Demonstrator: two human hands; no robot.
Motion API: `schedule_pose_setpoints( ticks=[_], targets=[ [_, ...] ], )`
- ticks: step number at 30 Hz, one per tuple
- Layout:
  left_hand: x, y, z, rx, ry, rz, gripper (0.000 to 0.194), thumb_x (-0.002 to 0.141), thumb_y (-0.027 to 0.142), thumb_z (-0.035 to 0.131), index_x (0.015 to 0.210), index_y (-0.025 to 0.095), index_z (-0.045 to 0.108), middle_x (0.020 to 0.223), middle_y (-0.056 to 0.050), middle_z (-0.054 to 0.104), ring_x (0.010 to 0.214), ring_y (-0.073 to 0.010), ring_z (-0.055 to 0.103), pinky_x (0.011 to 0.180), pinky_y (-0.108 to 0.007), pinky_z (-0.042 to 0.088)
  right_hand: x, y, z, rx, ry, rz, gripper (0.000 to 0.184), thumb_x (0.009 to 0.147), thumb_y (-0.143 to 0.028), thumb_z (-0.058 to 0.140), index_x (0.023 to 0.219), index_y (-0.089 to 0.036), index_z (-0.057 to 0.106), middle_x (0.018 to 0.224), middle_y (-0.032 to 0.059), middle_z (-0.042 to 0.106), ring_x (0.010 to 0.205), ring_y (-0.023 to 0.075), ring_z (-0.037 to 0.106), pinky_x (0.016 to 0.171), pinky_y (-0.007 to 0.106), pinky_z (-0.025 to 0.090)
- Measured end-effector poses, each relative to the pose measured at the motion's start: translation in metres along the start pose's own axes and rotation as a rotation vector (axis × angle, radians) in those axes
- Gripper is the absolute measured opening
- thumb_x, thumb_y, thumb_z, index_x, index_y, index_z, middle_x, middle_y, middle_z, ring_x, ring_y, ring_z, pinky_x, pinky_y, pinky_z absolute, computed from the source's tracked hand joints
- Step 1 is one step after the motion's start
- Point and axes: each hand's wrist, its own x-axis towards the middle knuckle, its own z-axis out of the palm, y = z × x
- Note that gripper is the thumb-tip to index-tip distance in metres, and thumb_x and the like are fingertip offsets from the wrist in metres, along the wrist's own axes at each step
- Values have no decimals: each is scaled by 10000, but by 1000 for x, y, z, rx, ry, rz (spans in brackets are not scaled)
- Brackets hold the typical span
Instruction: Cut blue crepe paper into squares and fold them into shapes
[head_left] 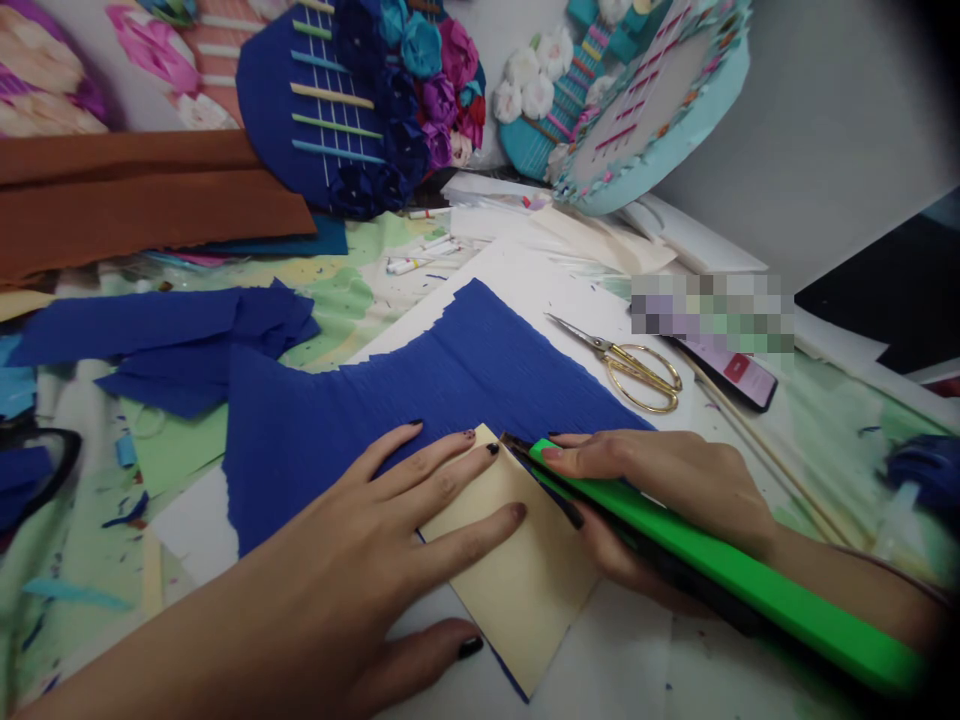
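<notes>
Left hand (367, 540) spread flat, fingers apart, on the cream card (544, 560), thumb off its edge at 8 o'clock. Right hand (675, 480) clamped around a green-and-black cutter (660, 525), can't make out the exact type from where I stand; tip at the card's 12 o'clock corner. Card sits bottom centre, blue paper showing along its lower edges; big blue crepe sheet (450, 350) at 11 o'clock, gold-handled scissors (604, 347) at 1 o'clock.

Risks, my guess: middle fingertip is right beside the tip, so a slip could nick it. Light finger pressure could let the card skate and spoil the edge. Thin crepe might snag or tear if the blade drags.
</notes>
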Motion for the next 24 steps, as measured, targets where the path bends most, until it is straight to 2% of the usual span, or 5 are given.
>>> schedule_pose_setpoints(
  ticks=[12,24],
  targets=[
    [0,0,-1,-16,-1,-12,679,845,364,547,1452,344,245,1543,-52,226,1374,-351,282,1086,-630,207,-1,2,0,21,7,-19,271,709,-160,660,968,-231,623,819,-4,725,692,164,693,600,254,589],
    [-2,0,0,-14,10,-15,679,848,370,546,1453,354,238,1547,-49,214,1368,-356,293,1091,-627,195,-10,4,-3,1,-53,24,262,765,-207,652,1021,-244,610,878,-10,722,777,173,698,614,254,582]
  ],
)
